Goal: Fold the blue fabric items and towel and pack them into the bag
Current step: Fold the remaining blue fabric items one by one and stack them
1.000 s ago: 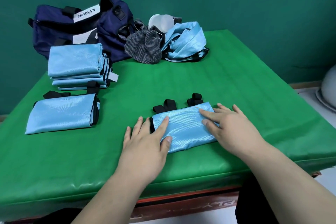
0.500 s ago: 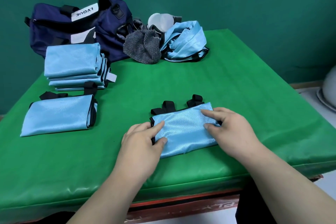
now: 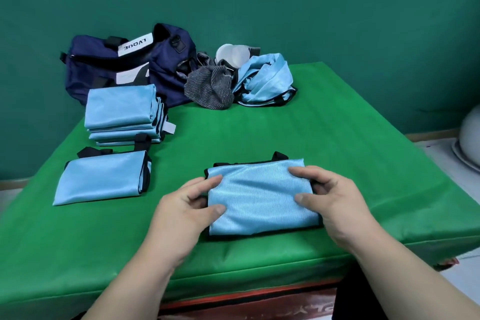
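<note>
From the head view, your left hand and your right hand hold the folded rectangle of shiny light-blue fabric with black trim, one at each short end. On both hands the thumb and forefinger lie on top of the cloth and pinch its edge, while the other fingers curl in at the side. You cannot tell whether they reach underneath. The rectangle lies flat on the green padded surface, near the front edge and right in front of you, with two black strap loops showing along its far side.

To your left, well apart from it, lies a single folded light-blue piece with a black strap along its far edge. Just behind that sits a neat stack of folded light-blue pieces. The navy blue fabric bag with a white label stands at the back left corner, touching the stack.

Beside the bag a crumpled grey striped towel lies against an unfolded heap of light-blue fabric, and a translucent white plastic object rests behind them. A rounded white object shows at the right edge, off the surface.
</note>
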